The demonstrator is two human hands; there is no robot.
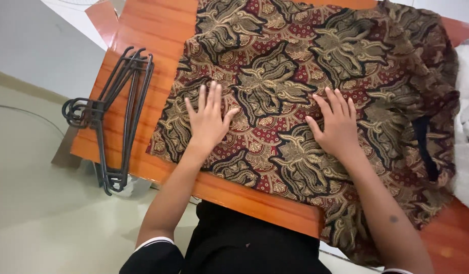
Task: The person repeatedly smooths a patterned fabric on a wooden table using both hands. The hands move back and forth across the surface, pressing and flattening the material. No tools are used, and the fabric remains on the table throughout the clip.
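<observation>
Lying spread across most of a glossy orange-brown wooden table (pixel 158 30), a patterned garment (pixel 295 76) in dark red, black and gold, its near edge drooping over the table's front rim at the lower right. Wrinkled and bunched along the right side, smoother through the middle.

Pressed flat on the cloth, left hand (pixel 208 122), palm down, fingers (pixel 209 96) straight and held close together, thumb angled out to the side. Pressed flat likewise, right hand (pixel 338 127), palm down, fingers (pixel 338 101) slightly fanned, thumb reaching left across the fabric. Nothing pinched or gripped by either; both simply resting on the material, well apart from each other.

Resting on the bare left strip of the table, a stack of dark grey plastic hangers (pixel 120 111), hooks curling past the left edge, lower ends poking over the front rim. Just beside the garment but not touching it.

Showing at the far right edge, a heap of white cloth (pixel 467 142), touching or nearly touching the garment's crumpled side.

Below and to the left, pale greenish-beige floor (pixel 36 203), smooth and plain, meeting a light grey wall (pixel 31 40) along a low skirting line. Dark clothing at the bottom centre, with white-trimmed sleeve cuffs.
</observation>
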